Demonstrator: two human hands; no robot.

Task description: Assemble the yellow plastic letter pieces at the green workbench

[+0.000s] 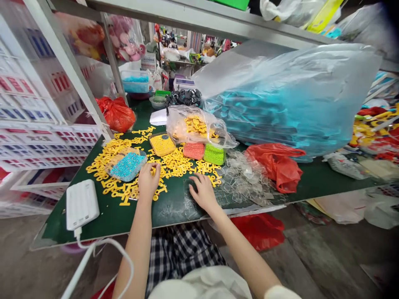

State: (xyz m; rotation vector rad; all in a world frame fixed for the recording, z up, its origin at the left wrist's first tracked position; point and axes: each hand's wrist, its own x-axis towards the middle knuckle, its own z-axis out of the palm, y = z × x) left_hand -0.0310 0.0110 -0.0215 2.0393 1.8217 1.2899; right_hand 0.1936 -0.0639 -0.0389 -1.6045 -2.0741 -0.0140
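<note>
My left hand [149, 182] is over the yellow plastic pieces [176, 162], just right of a clear tray of blue beads [128, 166]. Its fingers are curled together, and whatever they may hold is hidden. To the right, my right hand [203, 192] hovers low above the green tabletop [170, 207] with thumb and fingers apart and nothing visible in it. Beyond the hands lie a tray of yellow beads [162, 144], a red bead block [193, 150] and a green bead block [214, 154]. A pile of small clear plastic pieces [246, 178] spreads beside my right hand.
A white power bank [82, 204] with a cable sits at the left edge. Behind are a bag of yellow pieces [199, 126] and a large bag of blue material [280, 112]. Red plastic bags [277, 164] and stacked white crates [46, 141] flank the work area.
</note>
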